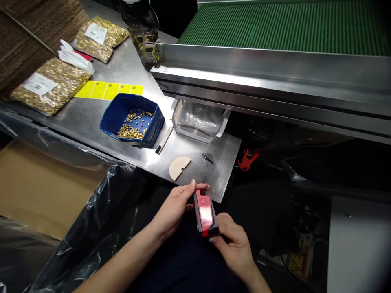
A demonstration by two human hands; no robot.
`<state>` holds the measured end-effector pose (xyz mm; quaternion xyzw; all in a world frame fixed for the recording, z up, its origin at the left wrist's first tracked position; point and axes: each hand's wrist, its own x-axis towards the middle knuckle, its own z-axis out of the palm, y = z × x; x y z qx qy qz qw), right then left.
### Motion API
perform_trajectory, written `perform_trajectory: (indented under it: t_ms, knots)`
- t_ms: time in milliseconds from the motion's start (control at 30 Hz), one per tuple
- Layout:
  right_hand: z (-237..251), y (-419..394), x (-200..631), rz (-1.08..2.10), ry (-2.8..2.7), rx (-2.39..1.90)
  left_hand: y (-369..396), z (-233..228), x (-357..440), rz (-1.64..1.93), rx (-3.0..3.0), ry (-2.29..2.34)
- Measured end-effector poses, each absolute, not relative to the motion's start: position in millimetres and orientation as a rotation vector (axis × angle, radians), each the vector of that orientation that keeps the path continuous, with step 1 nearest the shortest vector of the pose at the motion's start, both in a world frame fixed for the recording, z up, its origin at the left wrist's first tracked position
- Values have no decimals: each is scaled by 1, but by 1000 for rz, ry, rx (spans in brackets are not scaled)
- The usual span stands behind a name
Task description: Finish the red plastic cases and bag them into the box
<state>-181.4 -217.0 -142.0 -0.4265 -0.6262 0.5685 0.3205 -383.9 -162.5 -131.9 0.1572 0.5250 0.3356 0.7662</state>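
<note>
Handling of the red-and-grey device [206, 213] looks under way rather than finished, as I see it in the head view. The left hand [172, 203] pinches its upper end, thumb along the top and fingers passing behind; the right hand [233, 240] pinches its lower corner between thumb and fingers. Held between the two, the device is not set down, and I cannot tell whether anything is in its far side, which is hidden from me.

Just beyond the grip, on the corner of the metal table [214, 179], a pale half-disc [179, 167] and a small metal tool [208, 158] lie with no hand on them. Farther out, to the grip's left, a blue bin [114, 112] holds loose gold-coloured pieces [131, 132], its floor partly bare: filled in part only, I judge. A utility knife [164, 140] lies just beside it. Well apart, at the far left, two labelled bags [50, 87] look full, near a strip of yellow labels [110, 90] that seems unused.
</note>
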Motion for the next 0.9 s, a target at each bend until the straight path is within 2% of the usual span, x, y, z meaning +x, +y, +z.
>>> perform_trajectory:
  t_ms: [267, 633, 900]
  knots:
    - [-130, -219, -186, 1534, -1443, -1383, -176, -129, -379, 724, 500, 1082]
    - [-112, -217, -200, 1589, -1257, -1399, -182, -134, -383, 742, 770, 865]
    - [-120, -228, -204, 1489, -1405, -1467, -179, -131, -367, 751, 806, 1169]
